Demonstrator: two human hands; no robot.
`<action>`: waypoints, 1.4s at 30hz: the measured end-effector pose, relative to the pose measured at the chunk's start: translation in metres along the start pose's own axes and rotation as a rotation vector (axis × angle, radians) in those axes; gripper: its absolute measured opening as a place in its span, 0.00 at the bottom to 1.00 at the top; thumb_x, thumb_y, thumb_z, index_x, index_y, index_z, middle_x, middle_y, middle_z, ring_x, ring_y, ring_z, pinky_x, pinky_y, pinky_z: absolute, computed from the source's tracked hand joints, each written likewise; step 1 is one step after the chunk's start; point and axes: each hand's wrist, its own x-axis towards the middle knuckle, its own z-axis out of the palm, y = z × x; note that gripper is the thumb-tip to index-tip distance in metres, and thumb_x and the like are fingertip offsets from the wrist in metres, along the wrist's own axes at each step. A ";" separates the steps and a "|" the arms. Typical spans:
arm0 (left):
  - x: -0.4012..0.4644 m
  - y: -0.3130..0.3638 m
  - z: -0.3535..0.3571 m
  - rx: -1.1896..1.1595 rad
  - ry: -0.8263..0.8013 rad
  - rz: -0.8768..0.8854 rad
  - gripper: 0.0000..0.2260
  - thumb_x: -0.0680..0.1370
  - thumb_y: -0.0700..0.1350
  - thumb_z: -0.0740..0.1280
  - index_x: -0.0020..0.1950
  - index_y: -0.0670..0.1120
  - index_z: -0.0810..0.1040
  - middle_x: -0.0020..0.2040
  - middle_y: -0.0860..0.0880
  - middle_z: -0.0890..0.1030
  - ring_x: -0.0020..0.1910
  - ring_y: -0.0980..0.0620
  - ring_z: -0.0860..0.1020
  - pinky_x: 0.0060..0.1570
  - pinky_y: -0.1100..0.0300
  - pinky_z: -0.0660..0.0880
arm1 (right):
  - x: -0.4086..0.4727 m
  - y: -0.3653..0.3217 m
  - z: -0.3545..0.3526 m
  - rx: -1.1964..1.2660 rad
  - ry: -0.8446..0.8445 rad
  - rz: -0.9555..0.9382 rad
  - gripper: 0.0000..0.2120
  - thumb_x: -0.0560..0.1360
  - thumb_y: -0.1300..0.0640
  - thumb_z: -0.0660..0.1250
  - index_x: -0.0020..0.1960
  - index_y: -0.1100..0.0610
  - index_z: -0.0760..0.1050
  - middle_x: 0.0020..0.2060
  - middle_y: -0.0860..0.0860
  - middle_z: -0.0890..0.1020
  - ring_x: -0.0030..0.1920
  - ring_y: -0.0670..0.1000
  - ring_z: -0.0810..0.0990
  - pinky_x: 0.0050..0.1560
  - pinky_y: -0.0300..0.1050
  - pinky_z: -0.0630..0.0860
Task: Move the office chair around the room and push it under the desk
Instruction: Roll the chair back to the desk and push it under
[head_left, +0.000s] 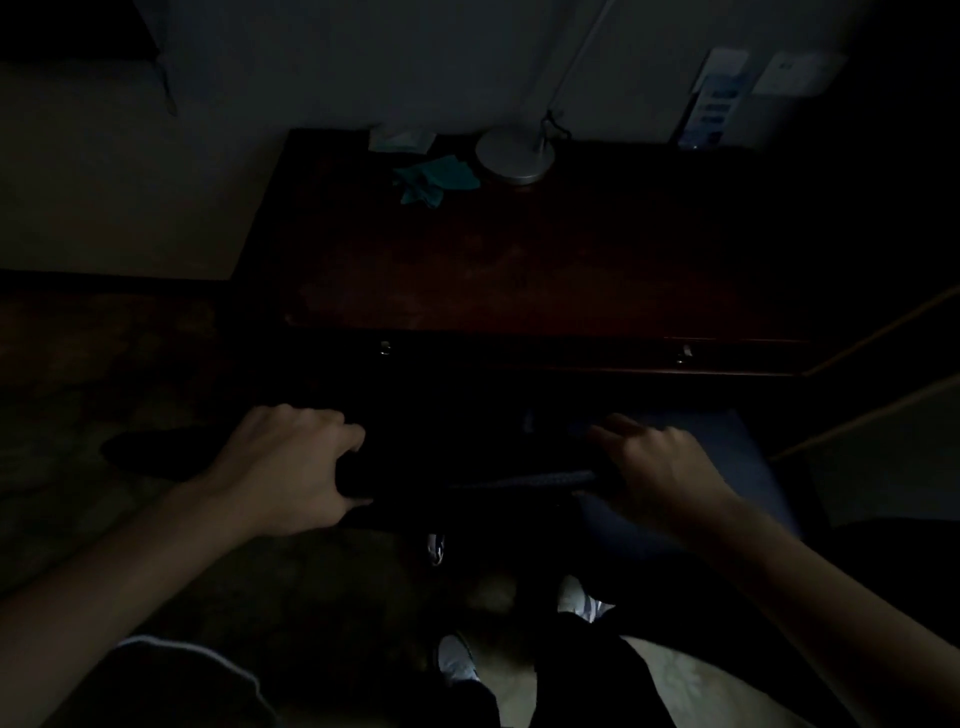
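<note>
The room is very dark. A black office chair (467, 483) stands in front of a dark wooden desk (519, 270), its backrest top between my hands. My left hand (291, 467) grips the left end of the backrest top, fingers curled over it and thumb underneath. At the right end, my right hand (660, 467) holds the same edge with its fingers over it. The chair's seat is lost in shadow and seems to lie below the desk's front edge. One chair caster (435, 548) shows beneath the backrest.
On the desk's far side stand a round grey lamp base (514, 155), a teal cloth (434, 179) and a leaflet holder (709, 109) against the wall. A blue padded piece (727, 467) sits at the right. My shoes (457, 657) are on the carpet below.
</note>
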 end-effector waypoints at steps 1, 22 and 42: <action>0.000 0.000 0.000 0.004 0.004 -0.002 0.21 0.65 0.74 0.59 0.46 0.60 0.74 0.41 0.61 0.72 0.37 0.60 0.71 0.33 0.61 0.65 | 0.000 -0.003 0.000 -0.020 0.013 0.016 0.28 0.61 0.34 0.72 0.55 0.48 0.78 0.43 0.49 0.81 0.33 0.53 0.81 0.27 0.41 0.63; 0.045 -0.081 -0.016 -0.096 0.109 -0.140 0.15 0.63 0.67 0.66 0.44 0.63 0.74 0.41 0.59 0.73 0.39 0.52 0.74 0.37 0.58 0.69 | 0.088 -0.033 -0.002 0.199 0.267 0.031 0.23 0.68 0.37 0.69 0.55 0.50 0.75 0.48 0.52 0.77 0.46 0.55 0.77 0.32 0.43 0.66; 0.089 -0.086 -0.019 -0.025 0.185 -0.352 0.23 0.69 0.60 0.73 0.57 0.47 0.78 0.52 0.42 0.77 0.53 0.41 0.76 0.51 0.52 0.70 | 0.144 -0.036 -0.017 0.364 0.170 0.201 0.30 0.75 0.47 0.66 0.69 0.55 0.56 0.63 0.59 0.68 0.62 0.60 0.68 0.51 0.52 0.72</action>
